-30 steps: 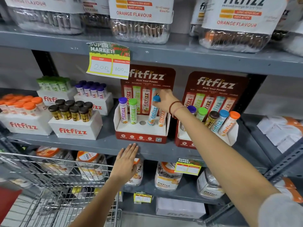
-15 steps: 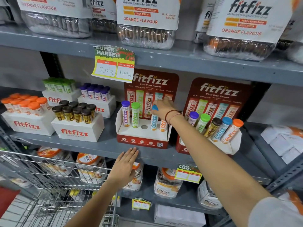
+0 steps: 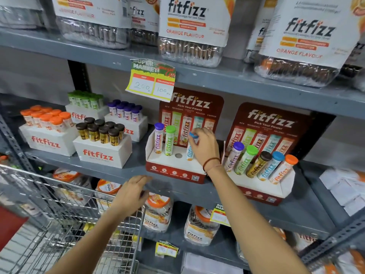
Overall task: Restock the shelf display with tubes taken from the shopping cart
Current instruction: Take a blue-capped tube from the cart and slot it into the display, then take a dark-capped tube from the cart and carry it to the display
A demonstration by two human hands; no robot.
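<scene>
Right hand (image 3: 205, 147) between crowded tubes (image 3: 168, 140)

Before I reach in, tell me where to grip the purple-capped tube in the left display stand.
Pinch the purple-capped tube just under its cap, coming from the front and above. It stands nearly upright with its base sunk in the stand; the green-capped tube crowds its right side, so fingers fit front and back.

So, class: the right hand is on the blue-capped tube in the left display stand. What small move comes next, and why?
Probably let go: the blue-capped tube already stands in the left display stand with the right hand on its cap. The empty hole beside it would then need a tube from the shopping cart.
</scene>
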